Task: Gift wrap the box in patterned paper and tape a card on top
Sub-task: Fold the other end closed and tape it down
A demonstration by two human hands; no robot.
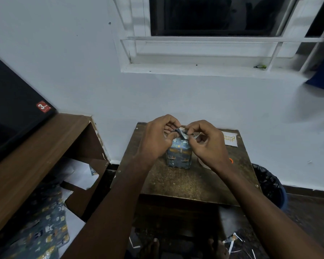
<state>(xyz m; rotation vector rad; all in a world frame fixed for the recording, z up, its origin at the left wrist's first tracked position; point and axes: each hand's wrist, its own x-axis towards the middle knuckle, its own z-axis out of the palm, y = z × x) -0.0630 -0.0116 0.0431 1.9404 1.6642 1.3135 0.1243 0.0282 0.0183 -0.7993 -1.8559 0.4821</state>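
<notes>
A small box (179, 156) covered in blue patterned paper stands upright near the middle of a small brown table (185, 184). Loose paper flaps stick up at its top end. My left hand (158, 139) and my right hand (206, 143) meet above the box, and each pinches the paper flaps (181, 132) at the top. A white card (230, 139) with gold lettering lies at the table's far right corner. Something orange (231, 160) and a pale round shape peek out behind my right wrist, mostly hidden.
A wooden shelf unit (45, 146) stands at the left with a sheet of blue patterned paper (43, 228) and white scraps. A black screen (11, 109) sits on it. A bin with a black liner (269, 184) stands at the right. Paper offcuts (232, 242) lie on the floor.
</notes>
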